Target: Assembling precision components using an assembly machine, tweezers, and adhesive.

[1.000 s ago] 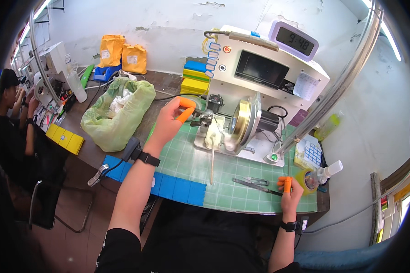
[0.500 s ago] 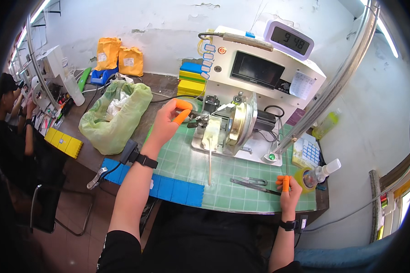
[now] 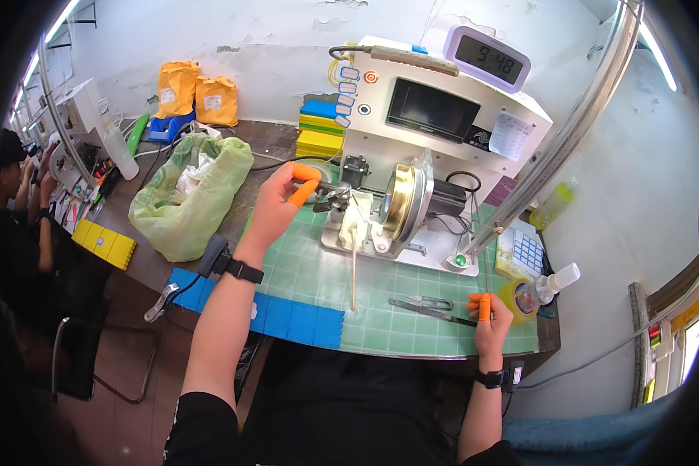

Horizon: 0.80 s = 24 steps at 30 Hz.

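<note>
The left hand (image 3: 276,206) pinches a small part (image 3: 328,194) on the machine (image 3: 412,155). The right hand (image 3: 488,322) rests curled on the green mat (image 3: 303,272), touching the scissors (image 3: 431,311).

Left hand (image 3: 281,203) covered whatever its orange-capped fingertips pinched at the winding machine (image 3: 412,179); the part was too small to tell. Right of the machine, the right hand (image 3: 487,322) hid the handle end of the dark tool (image 3: 431,313) on the green mat (image 3: 311,272), so its grip was unclear. Contents of the green plastic bag (image 3: 188,194), left of the machine, were mostly hidden. Far left of the machine, a co-worker (image 3: 12,179) was cut by the dark rim. The person's own torso blocked the mat's near edge.
</note>
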Available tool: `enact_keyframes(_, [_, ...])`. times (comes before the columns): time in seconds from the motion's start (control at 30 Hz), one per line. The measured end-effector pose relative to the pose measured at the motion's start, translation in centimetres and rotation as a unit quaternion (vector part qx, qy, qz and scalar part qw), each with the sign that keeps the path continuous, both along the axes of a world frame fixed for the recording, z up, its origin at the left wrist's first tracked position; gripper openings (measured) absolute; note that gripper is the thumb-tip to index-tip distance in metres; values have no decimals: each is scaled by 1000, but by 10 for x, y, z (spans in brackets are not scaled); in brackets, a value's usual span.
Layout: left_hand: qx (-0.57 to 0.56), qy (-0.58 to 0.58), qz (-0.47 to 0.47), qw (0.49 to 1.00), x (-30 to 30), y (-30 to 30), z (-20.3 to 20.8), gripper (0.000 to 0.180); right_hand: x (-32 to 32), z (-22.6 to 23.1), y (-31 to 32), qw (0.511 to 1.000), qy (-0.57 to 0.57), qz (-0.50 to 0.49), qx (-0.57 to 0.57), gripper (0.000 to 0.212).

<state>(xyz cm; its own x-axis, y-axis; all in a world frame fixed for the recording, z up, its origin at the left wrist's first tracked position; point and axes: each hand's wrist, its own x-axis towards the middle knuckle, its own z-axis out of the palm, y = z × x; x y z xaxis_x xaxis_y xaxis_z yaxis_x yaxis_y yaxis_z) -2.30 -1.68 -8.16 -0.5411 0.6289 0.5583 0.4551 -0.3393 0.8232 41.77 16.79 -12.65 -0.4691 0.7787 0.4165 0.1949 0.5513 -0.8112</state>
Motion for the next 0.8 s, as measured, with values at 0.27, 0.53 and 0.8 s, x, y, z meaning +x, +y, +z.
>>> enact_keyframes(0.27, [-6, 7, 11, 1000, -4, 0, -6, 13, 1, -1, -1, 1000, -13, -4, 6, 22])
enact_keyframes(0.53, [11, 11, 11, 1000, -5, -3, -6, 13, -3, 5, -5, 1000, -18, 0, -7, 24])
enact_keyframes(0.8, [-4, 17, 16, 1000, -3, -4, -2, 13, 4, 6, 4, 999, 1, -4, -37, 24])
